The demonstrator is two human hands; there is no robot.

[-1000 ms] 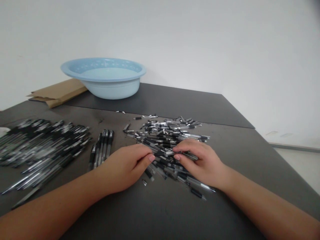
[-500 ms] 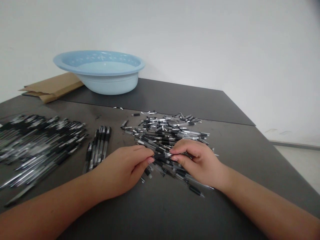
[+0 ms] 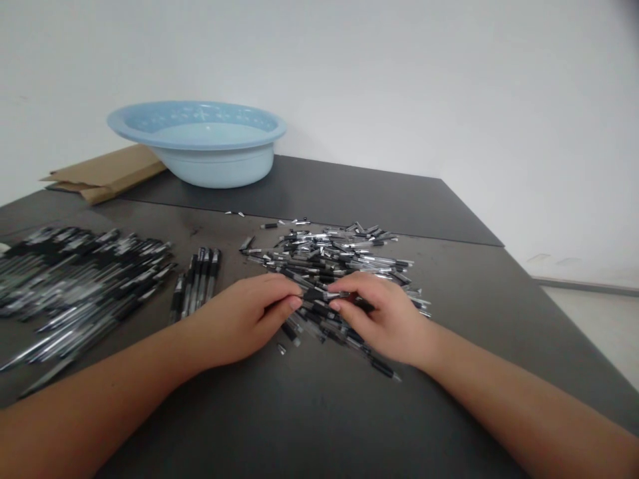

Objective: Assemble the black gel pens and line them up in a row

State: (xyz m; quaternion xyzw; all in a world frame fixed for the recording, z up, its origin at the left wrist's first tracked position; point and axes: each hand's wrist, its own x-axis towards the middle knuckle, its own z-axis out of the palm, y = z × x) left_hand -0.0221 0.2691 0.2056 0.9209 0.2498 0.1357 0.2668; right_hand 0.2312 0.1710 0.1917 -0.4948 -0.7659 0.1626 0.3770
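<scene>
A loose heap of black and clear pens and pen parts [image 3: 334, 256] lies in the middle of the dark table [image 3: 449, 293]. My left hand [image 3: 244, 319] and my right hand [image 3: 384, 316] meet at the heap's near edge. Both are closed in a pinch, fingertips almost touching, on one black pen [image 3: 315, 295] held between them just above the heap. Small loose caps lie on the table under my left fingertips.
A row of several black pens [image 3: 197, 283] lies left of my left hand, and a large spread of pens [image 3: 74, 279] fills the far left. A light blue basin [image 3: 200, 143] and flat brown cardboard [image 3: 107, 173] stand at the back left. The table's right edge drops to the floor.
Both hands lifted off the heap and drew together, pinching one pen between them. The view shifted slightly.
</scene>
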